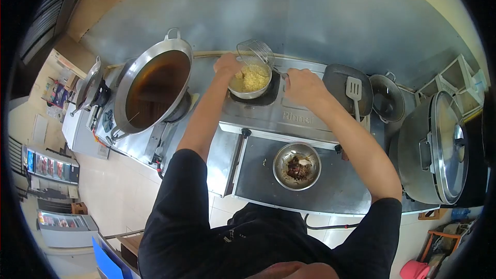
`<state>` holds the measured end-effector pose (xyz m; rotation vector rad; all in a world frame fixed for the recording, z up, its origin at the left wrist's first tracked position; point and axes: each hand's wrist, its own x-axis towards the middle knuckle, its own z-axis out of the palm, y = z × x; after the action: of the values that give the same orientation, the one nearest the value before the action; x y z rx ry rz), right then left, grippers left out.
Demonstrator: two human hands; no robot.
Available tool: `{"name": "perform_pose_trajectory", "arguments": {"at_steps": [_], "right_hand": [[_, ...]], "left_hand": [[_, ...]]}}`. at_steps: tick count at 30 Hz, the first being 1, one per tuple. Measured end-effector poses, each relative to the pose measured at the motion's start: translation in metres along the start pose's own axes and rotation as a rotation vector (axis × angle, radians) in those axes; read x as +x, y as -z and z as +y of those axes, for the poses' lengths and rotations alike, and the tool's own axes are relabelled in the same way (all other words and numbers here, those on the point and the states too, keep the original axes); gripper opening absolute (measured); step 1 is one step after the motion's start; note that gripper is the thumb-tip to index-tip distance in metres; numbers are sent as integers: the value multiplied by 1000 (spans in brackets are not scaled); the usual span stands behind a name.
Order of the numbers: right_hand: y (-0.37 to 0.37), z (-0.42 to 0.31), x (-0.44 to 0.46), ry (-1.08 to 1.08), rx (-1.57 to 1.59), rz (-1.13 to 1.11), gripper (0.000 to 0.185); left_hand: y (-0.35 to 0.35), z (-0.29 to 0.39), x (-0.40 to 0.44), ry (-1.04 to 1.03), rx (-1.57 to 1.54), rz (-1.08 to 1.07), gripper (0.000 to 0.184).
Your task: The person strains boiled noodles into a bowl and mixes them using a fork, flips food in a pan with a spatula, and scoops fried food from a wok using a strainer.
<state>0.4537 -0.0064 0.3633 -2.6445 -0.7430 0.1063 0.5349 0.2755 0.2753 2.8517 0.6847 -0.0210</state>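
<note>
Yellow noodles [254, 78] lie in a metal pot [249, 94] on the stove [294, 115]. A wire strainer [255, 50] is tilted over the pot's far side. My left hand [228, 65] is at the pot's left rim, its fingers closed on something too small to make out. My right hand [304, 87] is closed around a handle that reaches toward the pot and strainer; which of the two it belongs to is unclear. Nearer my body, a steel bowl [279, 174] holds dark sauce and a pale lump.
A large wok [122, 104] of brown liquid stands left. To the right are a square pan [334, 80] with a slotted spatula [354, 89], a small dark pot [387, 104] and a big lidded pot [413, 147]. A hose hangs below the counter's front edge.
</note>
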Motion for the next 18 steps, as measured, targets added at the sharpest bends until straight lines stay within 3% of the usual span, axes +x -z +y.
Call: {"name": "perform_pose_trajectory", "arguments": {"at_steps": [7,10,13,18], "right_hand": [[4,22,-8,22,67,78,27],[11,20,-13,17,64,97,26],[15,10,-16,-1,33,69,24],[-10,-4,-10,81,-95,32,24]], "left_hand": [[-25,-62,53,7,-265,-33,40],[10,-68,29,-39,-250,-66,35],[31,-61,5,-49,-36,72,31],[17,-33,-20,-153,185,77,32]]}}
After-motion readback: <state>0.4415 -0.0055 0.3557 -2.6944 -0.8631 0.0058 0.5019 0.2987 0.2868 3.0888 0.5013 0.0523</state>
